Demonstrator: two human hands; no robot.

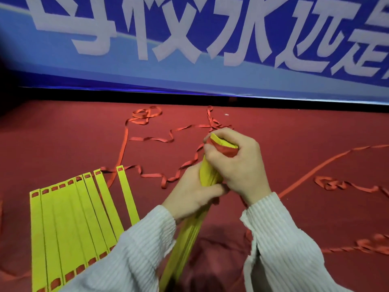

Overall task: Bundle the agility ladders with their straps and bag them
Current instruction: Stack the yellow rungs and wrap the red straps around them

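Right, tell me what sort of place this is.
Probably a stage or event hall at a school or sports venue: a dark red carpet covers the floor, a big blue banner with white characters hangs behind, and yellow ladder rungs lie spread out.

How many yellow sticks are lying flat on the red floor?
8 yellow rungs lie side by side on the red floor at the lower left, the last one slightly apart. A sleeve hides their near ends. More are stacked in both hands, uncountable.
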